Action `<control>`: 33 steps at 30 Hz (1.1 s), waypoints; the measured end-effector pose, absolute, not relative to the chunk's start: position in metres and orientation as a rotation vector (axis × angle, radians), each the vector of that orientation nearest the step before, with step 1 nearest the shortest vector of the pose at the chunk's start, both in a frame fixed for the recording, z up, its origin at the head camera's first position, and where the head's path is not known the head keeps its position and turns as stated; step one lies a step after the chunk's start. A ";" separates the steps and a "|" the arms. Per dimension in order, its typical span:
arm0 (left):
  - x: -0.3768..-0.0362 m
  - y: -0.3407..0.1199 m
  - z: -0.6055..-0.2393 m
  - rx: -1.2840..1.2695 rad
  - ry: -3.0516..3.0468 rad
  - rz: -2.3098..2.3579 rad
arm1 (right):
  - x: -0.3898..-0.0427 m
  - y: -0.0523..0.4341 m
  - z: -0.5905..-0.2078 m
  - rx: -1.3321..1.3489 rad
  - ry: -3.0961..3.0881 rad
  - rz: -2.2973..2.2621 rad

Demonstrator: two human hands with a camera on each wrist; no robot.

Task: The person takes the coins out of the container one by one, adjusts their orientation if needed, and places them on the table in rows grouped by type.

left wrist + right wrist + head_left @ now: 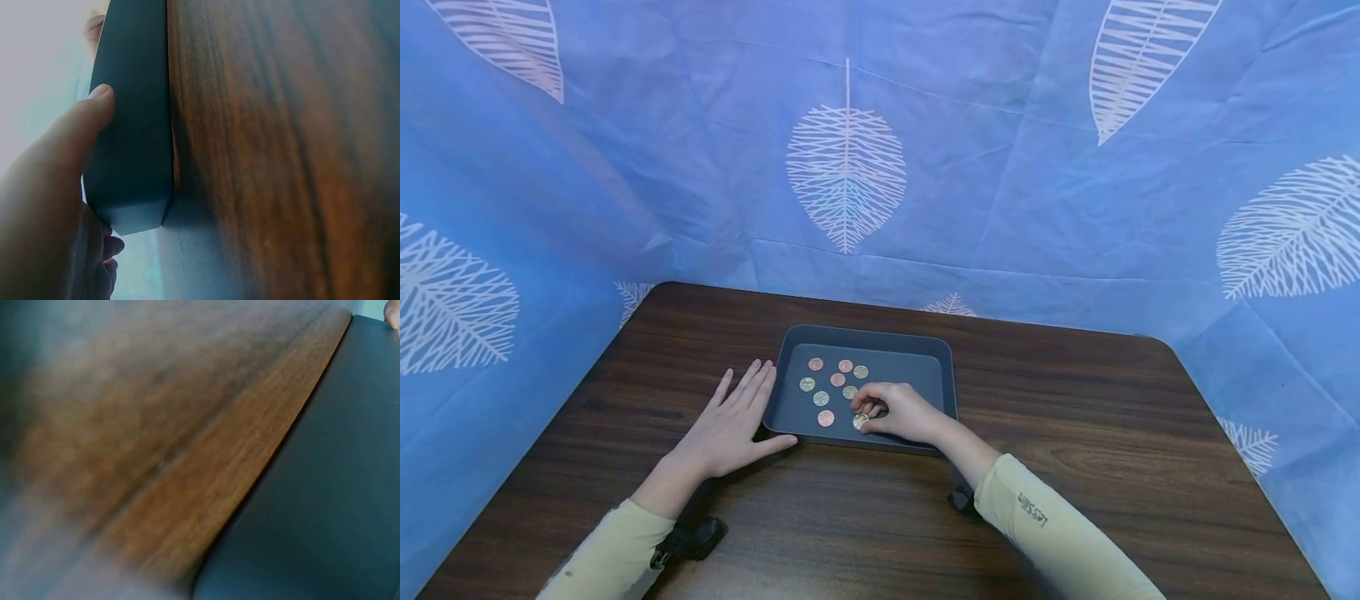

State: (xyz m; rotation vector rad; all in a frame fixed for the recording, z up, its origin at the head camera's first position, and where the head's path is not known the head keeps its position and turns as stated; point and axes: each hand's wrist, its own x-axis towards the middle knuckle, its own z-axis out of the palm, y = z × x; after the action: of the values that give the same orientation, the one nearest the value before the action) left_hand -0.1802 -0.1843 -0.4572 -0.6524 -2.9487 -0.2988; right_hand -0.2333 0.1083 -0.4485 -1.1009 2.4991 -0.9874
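A dark grey rectangular tray (917, 352) holds several coins, some copper-coloured like one coin (826, 418) near its front and some gold-coloured. My left hand (727, 429) lies along the tray's left side, fingers straight and thumb spread round the front left corner. In the left wrist view, the left thumb (78, 125) touches the tray's outer wall (134, 125). Over the tray's front middle, my right hand (901, 411) has curled fingers and pinches a gold-coloured coin (861, 422) at the thumb tip. The right wrist view shows mostly the tray's side (325, 487).
The tray stands on a dark brown wooden table (1075, 400). A blue cloth (985, 167) with white leaf prints hangs behind and beside the table. Each forearm wears a pale sleeve (1060, 525), with a black wrist device (692, 540) at the left.
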 end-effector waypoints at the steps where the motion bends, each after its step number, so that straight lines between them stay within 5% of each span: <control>1: -0.180 -0.184 -0.457 -0.652 -2.950 -0.300 | -0.233 0.108 -0.448 -1.099 2.495 -0.986; 33: -0.177 -0.183 -0.457 -0.648 -2.966 -0.317 | -0.231 0.103 -0.440 -1.033 2.421 -0.975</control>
State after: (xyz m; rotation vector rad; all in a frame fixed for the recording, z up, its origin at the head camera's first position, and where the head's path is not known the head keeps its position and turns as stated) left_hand -0.1774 -0.1833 -0.4571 -0.6481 -2.9659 -0.3166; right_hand -0.2309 0.1027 -0.4396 -1.0325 2.4209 -0.9753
